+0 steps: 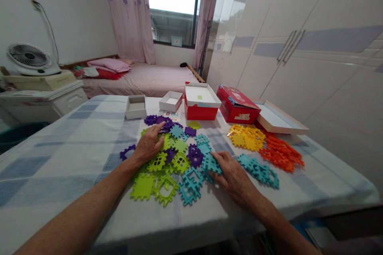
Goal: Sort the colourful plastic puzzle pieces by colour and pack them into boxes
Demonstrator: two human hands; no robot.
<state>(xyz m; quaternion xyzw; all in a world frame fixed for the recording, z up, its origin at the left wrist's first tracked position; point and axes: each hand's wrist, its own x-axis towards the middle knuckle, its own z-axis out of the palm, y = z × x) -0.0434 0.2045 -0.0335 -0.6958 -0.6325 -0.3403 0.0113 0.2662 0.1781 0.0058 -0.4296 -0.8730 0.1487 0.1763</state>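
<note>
A mixed heap of notched plastic building tiles lies on the table in front of me, with lime green tiles [143, 186], purple tiles [196, 155] and light blue tiles [190, 186]. My left hand [149, 143] rests on the heap's left side, its fingers stretched over green and purple tiles; no tile shows gripped in it. At the heap's right edge, my right hand [235, 177] is closed around a few blue tiles [210, 164], thumb and fingers at their side. Some of its fingertips are hidden. Beyond this hand lies a separate row of blue tiles [260, 171].
Yellow tiles [247, 137] and orange-red tiles [283, 153] form piles at the right. Along the back stand two small white boxes, one a grey-lined box [136, 107], a red box [201, 113] with a white tray, a closed red box [239, 105] and a shallow lid [283, 117].
</note>
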